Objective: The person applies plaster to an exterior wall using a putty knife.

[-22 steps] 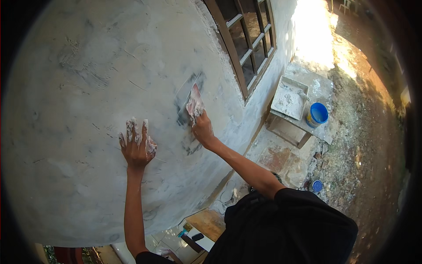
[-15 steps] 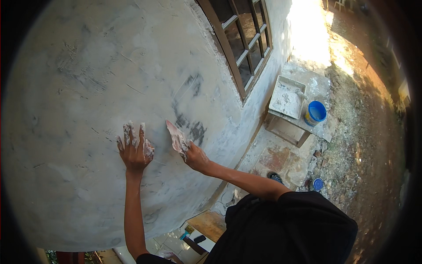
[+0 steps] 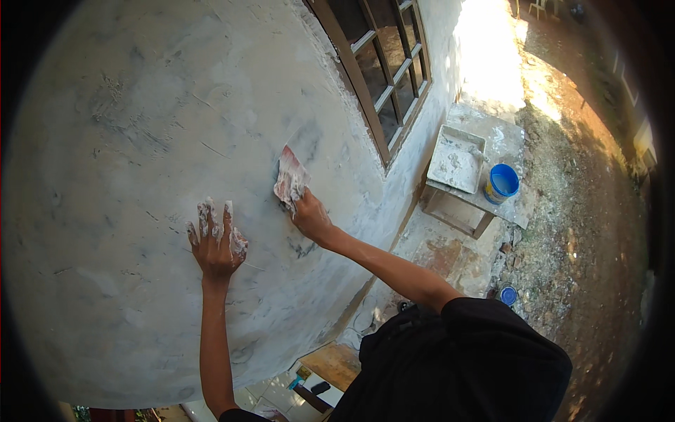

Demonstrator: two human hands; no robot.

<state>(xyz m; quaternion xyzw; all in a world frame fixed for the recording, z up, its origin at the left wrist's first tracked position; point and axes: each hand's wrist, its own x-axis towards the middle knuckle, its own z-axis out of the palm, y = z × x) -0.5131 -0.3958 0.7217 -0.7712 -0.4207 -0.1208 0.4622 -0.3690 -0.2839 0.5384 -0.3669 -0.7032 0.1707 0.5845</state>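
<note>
So the thing in play here is a flat, pinkish scraper (image 3: 290, 176), smeared with white paste; it's up against a patchy grey-white wall (image 3: 126, 295), roughly mid-view, below and left of the window, with its pointed corner aimed upward; darker grey smudges show on the wall just around it. The right hand (image 3: 311, 216) has it by the lower end, fingers closed around it, that arm reaching in from the lower right; the left hand (image 3: 215, 247) is off to the left, well apart from the scraper, palm toward the wall with fingers extended and spread, gripping nothing that I can see; its fingers and thumb are caked in white paste.

Further out, the wall has thin scratch lines and cloudy blotches all over; up and to the right sits a brown window frame (image 3: 357, 84) with a grid of panes, rough pale filler along its edge. Past that, to the right, there's a low, splattered tabletop (image 3: 510, 137); on it a shallow, off-white tray (image 3: 451, 185) with white residue inside, and a blue bucket (image 3: 495, 191) just beside it; a small blue round item (image 3: 508, 295) is on the ground lower down, too small to identify. Bright sun hits the ground at top right; the wearer's black clothing (image 3: 436, 373) fills the bottom, with a brown board (image 3: 332, 362) beside it.
</note>
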